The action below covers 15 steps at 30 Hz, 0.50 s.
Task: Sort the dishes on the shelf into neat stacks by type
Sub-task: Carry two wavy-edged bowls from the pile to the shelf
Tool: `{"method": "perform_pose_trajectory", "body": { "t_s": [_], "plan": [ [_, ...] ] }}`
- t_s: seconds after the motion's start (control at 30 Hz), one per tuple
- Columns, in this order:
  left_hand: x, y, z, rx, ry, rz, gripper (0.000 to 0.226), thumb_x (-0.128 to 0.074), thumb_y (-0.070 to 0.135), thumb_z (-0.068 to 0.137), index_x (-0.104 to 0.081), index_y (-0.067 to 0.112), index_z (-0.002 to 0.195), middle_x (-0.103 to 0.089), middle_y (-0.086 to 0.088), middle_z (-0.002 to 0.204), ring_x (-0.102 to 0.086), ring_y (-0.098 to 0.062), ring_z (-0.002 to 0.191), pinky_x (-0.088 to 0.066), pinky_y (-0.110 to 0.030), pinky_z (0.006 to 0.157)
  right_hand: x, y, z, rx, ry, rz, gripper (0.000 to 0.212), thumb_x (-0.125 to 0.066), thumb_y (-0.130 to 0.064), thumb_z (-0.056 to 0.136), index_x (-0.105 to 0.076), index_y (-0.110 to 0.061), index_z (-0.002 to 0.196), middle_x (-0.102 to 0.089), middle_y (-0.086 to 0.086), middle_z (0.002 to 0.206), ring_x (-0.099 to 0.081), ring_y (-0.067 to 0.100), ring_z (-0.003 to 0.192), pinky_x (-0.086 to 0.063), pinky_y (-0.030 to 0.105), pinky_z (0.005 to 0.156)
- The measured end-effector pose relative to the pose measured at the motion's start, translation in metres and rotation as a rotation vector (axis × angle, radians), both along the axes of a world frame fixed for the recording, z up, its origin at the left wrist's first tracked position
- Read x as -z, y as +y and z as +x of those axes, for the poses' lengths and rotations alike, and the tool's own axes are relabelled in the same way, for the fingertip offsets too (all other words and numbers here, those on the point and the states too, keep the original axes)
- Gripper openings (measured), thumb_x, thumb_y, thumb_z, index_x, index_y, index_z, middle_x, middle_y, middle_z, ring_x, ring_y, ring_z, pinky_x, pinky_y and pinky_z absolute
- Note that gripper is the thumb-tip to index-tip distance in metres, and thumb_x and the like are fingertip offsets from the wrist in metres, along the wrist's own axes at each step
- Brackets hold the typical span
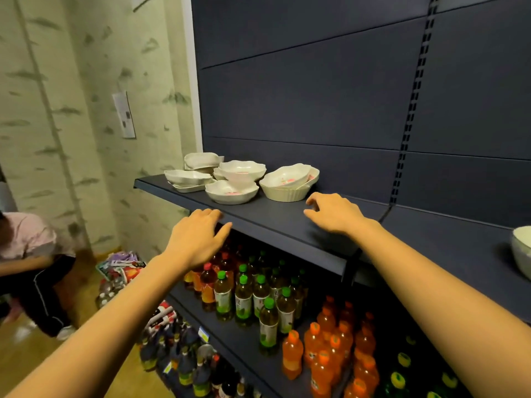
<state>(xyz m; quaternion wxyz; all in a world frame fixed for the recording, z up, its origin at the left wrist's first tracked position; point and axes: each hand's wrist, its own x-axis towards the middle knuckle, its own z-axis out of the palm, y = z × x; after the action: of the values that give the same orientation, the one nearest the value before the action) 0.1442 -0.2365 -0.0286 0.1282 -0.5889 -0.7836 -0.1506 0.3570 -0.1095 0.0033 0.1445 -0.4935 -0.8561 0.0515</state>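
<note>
Several white dishes crowd the left end of a dark blue shelf (pixel 287 222). A scalloped bowl (pixel 231 191) sits at the front, a second scalloped bowl (pixel 242 169) behind it. A ribbed oval dish (pixel 284 192) holds another oval dish (pixel 287 175) tilted inside it. Squarish dishes (pixel 188 178) lie at the far left, more of them (pixel 202 160) behind. My left hand (pixel 198 239) hovers at the shelf's front edge, fingers apart, holding nothing. My right hand (pixel 334 212) is spread over the shelf just right of the oval dish, not touching it.
A white bowl (pixel 521 249) is cut off at the right edge of the shelf. Lower shelves hold green-capped bottles (pixel 244 300) and orange bottles (pixel 324 349). A person (pixel 31 262) crouches at the left by the wall, beside bags on the floor.
</note>
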Motion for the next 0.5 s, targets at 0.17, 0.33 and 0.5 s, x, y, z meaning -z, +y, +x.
{"method": "perform_pose_trajectory", "body": {
  "t_s": [0.17,0.33,0.5],
  "plan": [
    [0.004,0.038,-0.034,0.013,-0.031,0.029,0.046,-0.036,0.042,0.096,-0.053,0.01,0.125,-0.06,-0.009,0.127,-0.051,-0.026,0.121,-0.045,-0.04,0.097,-0.001,0.042,-0.034,0.058,0.096,-0.033,0.037,-0.043,-0.031,0.093,-0.058,-0.012,0.121,-0.059,0.013,0.126,-0.055,0.035,0.112,-0.045,0.038,0.088],
    [-0.002,0.091,-0.066,0.054,-0.031,0.09,0.044,-0.038,0.04,0.096,-0.053,0.012,0.127,-0.057,-0.007,0.132,-0.048,-0.027,0.125,-0.043,-0.041,0.098,-0.01,0.092,-0.062,0.168,0.15,-0.014,0.037,-0.04,-0.025,0.093,-0.059,-0.007,0.12,-0.058,0.016,0.124,-0.055,0.036,0.106,-0.04,0.034,0.078],
    [-0.021,0.147,-0.105,0.08,-0.002,0.125,0.043,-0.038,0.04,0.095,-0.057,0.011,0.121,-0.06,-0.009,0.127,-0.051,-0.028,0.12,-0.047,-0.042,0.094,-0.025,0.146,-0.083,0.299,0.178,-0.013,0.036,-0.04,-0.024,0.094,-0.057,-0.002,0.118,-0.058,0.02,0.123,-0.052,0.036,0.098,-0.035,0.032,0.074]
  ]
}}
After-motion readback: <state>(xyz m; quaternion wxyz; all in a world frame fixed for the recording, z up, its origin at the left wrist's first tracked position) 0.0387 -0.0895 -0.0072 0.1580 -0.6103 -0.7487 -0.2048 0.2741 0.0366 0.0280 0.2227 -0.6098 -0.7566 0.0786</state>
